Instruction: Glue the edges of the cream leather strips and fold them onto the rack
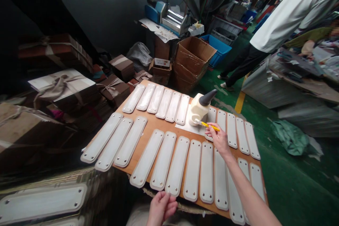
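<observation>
My right hand [217,137] is closed around a yellow-handled brush [209,126]. The brush tip is at the round opening low on a cream plastic bottle [200,107] with a black cone-shaped cap. Beneath the bottle lies a white sheet [192,127]. Several pale grey rounded strips [177,166] with metal studs at their ends lie in two rows on a brown board [150,122]. At the near edge, my left hand [162,207] has its thumb and fingertips pinched at the lower end of one strip.
Stacked strips [42,199] stand at the lower left. Cloth-tied bundles [62,84] are piled on the left. Behind the board are a cardboard box [193,56], a blue crate [218,47] and a roller machine [173,17]. A person in a white top [291,14] stands at right.
</observation>
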`<state>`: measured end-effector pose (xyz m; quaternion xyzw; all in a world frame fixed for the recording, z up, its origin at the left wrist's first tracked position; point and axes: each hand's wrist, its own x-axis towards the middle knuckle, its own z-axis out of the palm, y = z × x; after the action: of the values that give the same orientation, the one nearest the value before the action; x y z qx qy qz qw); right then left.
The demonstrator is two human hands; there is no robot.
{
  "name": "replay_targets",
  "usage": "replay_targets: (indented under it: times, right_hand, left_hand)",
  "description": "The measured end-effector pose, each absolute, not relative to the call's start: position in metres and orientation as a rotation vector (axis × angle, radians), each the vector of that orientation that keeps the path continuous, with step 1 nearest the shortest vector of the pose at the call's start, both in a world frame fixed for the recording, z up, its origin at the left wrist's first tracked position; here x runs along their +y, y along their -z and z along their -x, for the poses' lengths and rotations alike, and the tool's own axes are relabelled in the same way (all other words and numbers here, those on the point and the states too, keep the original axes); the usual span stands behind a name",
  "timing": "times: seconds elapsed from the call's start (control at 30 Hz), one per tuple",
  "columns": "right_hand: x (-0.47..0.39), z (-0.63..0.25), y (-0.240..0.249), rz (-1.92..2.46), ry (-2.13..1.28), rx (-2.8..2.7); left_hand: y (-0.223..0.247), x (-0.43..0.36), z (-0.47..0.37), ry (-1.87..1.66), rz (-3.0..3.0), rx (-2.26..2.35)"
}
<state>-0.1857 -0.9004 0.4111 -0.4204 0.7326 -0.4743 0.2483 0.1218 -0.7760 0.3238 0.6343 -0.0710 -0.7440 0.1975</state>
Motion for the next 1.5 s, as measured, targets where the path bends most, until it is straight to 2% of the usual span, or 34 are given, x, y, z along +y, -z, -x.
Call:
replay_targets:
  times: [0.2,0.33,0.63,0.8,0.97,1.33,1.5]
  right_hand:
    - [-0.921,0.176,-0.383,0.448,1.728,1.819]
    - [-0.911,0.173,-0.375,0.212,1.846,1.742]
    - [-0.901,0.169,-0.376,-0.01,1.915,1.643]
    - [-0.921,0.162,-0.362,-0.15,1.95,1.596]
    - [-0.901,0.159,-0.362,-0.28,2.024,1.599]
    - [-0.914,0.155,-0.362,-0.275,2.014,1.552]
    - [-0.894,0.154,-0.369,-0.27,2.04,1.621]
  left_hand:
    - [-0.324,-0.78,-0.124,2.133,-1.789,-0.206]
    - [-0.321,-0.783,-0.127,2.192,-1.781,-0.235]
    - [-0.317,-0.788,-0.132,2.269,-1.806,-0.319]
    - [-0.328,-0.798,-0.135,2.348,-1.811,-0.297]
    - [-0.338,-0.809,-0.137,2.402,-1.815,-0.259]
    - [-0.328,-0.805,-0.14,2.432,-1.805,-0.272]
    - [-0.326,-0.801,-0.141,2.42,-1.821,-0.279]
